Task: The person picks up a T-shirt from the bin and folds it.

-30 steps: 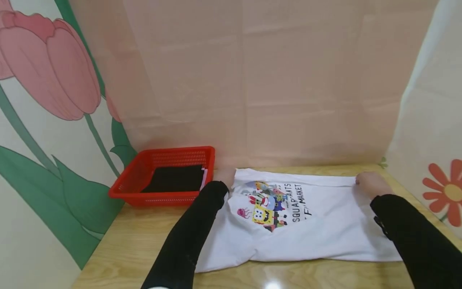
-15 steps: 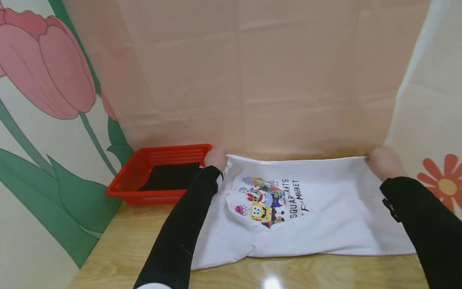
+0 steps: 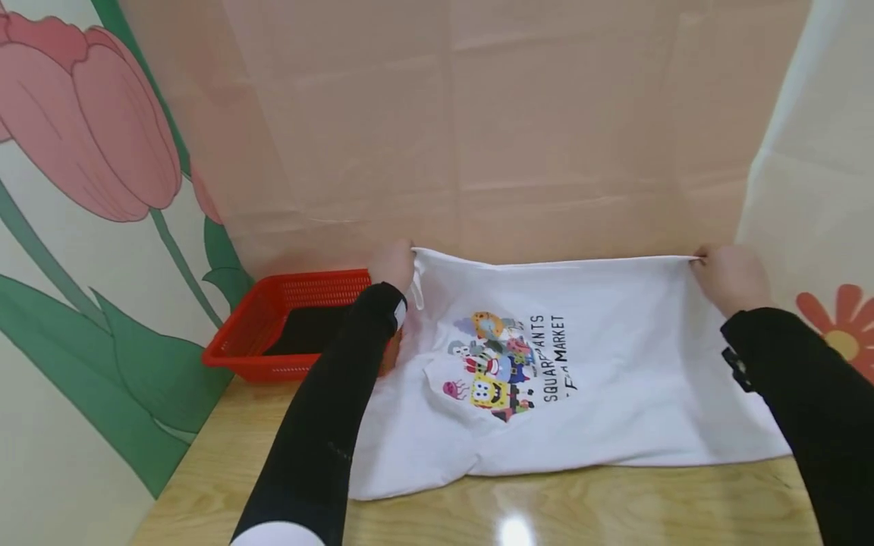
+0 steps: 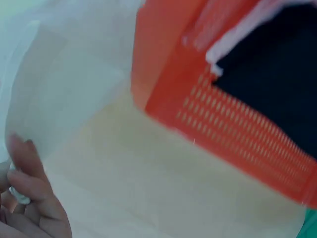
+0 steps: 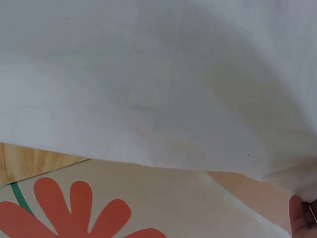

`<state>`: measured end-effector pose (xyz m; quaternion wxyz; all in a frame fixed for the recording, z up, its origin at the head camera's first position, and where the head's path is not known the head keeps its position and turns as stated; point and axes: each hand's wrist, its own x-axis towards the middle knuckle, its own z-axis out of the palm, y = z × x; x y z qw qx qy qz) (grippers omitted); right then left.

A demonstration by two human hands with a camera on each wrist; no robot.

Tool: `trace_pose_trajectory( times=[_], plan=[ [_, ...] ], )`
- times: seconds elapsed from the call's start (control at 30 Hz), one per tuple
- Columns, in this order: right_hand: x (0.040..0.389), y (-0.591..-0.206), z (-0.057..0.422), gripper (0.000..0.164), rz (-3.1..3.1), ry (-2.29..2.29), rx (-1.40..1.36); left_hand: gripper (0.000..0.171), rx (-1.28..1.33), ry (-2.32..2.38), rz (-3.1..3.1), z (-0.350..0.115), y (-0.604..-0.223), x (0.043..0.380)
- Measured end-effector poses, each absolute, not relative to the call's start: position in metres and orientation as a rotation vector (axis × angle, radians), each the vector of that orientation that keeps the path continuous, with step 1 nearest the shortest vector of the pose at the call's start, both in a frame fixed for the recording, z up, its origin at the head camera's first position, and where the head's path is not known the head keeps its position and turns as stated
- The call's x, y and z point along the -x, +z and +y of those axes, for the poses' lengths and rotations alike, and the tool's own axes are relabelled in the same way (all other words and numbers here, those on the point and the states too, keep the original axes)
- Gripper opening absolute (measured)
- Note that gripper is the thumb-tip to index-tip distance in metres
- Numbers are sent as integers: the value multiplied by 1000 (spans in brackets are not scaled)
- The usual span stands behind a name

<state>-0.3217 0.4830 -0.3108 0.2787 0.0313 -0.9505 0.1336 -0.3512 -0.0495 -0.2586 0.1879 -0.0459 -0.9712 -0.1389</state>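
Observation:
A white T-shirt [image 3: 628, 364] with a colourful cartoon print and black lettering lies sideways across the table, its far edge raised off the surface. My left hand [image 3: 393, 265] pinches the far left corner, beside the basket; the left wrist view shows fingers [image 4: 32, 186] curled round a bit of white fabric. At the far right corner, my right hand [image 3: 734, 279] pinches the same edge, which is stretched nearly straight between both hands. In the right wrist view the shirt fills most of the picture, and only part of the right hand [image 5: 299, 218] shows at the corner.
Left of the shirt stands a red plastic basket [image 3: 225, 358] with folded black cloth [image 3: 307, 331] in it; my left forearm partly covers it. Behind the wooden table [image 3: 410, 523] rises a beige-covered wall [image 3: 464, 152]. Painted walls flank both sides.
Both hands have lifted the shirt's far edge up from the table and drawn slightly apart. The edge is now higher and tauter, while the near edge still lies on the table.

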Motion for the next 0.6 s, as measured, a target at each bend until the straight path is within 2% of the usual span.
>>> trace_pose_trajectory(
  times=[0.13, 0.43, 0.6],
  plan=[
    [320, -291, 475, 25, -2553, 355, -37, 17, 177, -382, -2660, -57, -235, 350],
    [306, -266, 465, 42, -2022, 46, -231, 19, 221, -413, -2648, -60, -179, 333],
    [299, -259, 461, 42, -1820, -6, -199, 25, 215, -419, -2545, -55, -159, 329]
  ],
)
